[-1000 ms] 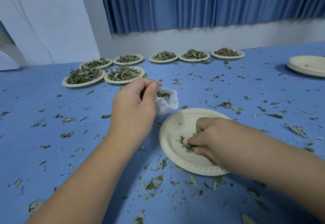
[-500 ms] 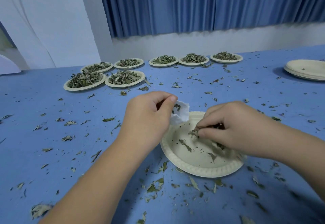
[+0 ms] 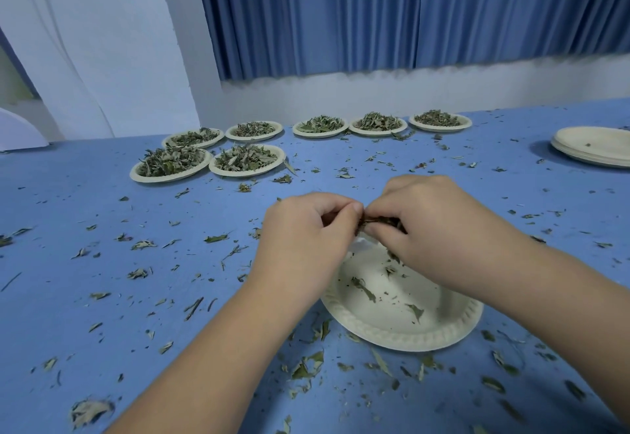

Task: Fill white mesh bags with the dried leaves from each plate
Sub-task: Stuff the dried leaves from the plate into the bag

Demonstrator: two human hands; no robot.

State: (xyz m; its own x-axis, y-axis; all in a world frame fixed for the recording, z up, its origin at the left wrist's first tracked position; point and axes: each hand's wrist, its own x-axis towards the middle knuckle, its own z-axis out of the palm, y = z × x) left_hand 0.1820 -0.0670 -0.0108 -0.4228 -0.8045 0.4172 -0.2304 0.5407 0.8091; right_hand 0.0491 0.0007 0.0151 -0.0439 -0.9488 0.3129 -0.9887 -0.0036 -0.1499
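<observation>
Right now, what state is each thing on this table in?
Left hand, fingers curled, what its grip holds is hidden.
Right hand, pinching dried leaves.
Near plate, almost empty, only scraps on it.
Seven far plates, heaped with leaves.
Plate stack, empty save a speck.
Table, strewn with leaf bits.

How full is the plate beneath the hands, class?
Nearly empty: the plate shows mostly bare white surface, with only a few leaf scraps on it.
</observation>
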